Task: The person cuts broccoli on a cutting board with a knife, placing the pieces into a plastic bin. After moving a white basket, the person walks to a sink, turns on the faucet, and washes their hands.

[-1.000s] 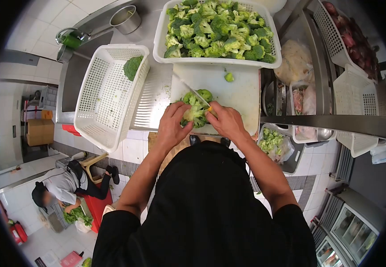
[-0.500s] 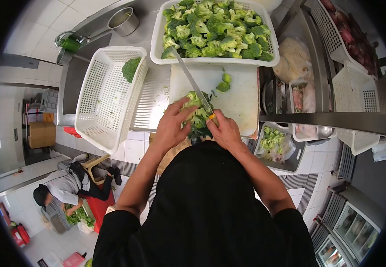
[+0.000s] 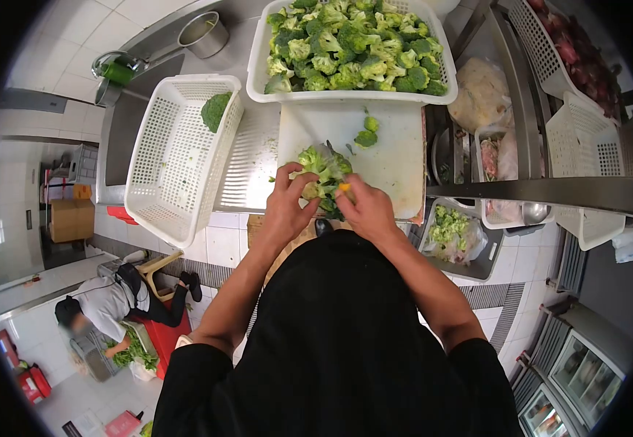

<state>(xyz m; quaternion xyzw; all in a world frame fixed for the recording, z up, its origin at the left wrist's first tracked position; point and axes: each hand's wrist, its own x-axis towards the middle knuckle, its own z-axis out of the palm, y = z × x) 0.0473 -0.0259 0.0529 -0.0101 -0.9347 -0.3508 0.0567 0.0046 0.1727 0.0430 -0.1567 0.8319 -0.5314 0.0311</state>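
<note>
On the white cutting board (image 3: 396,167) lies a cluster of cut broccoli (image 3: 321,162) near the front edge. My left hand (image 3: 287,207) is curled round the left side of this broccoli, its fingers closed on it. My right hand (image 3: 369,210) grips a knife by its handle, where a yellow part (image 3: 345,186) shows. The blade is blurred by motion over the broccoli. Small loose broccoli florets (image 3: 366,138) lie on the board beyond my right hand.
A white basket heaped with broccoli florets (image 3: 345,47) stands behind the board. Left of it, another white basket (image 3: 163,156) holds one broccoli head (image 3: 216,111). A metal shelf rail (image 3: 549,191) runs at the right. A co-worker (image 3: 108,309) bends over greens at lower left.
The knife blade has swung from a clear line pointing at the far basket to a blur over the broccoli. My left fingers have curled in more. The co-worker's arm has shifted slightly.
</note>
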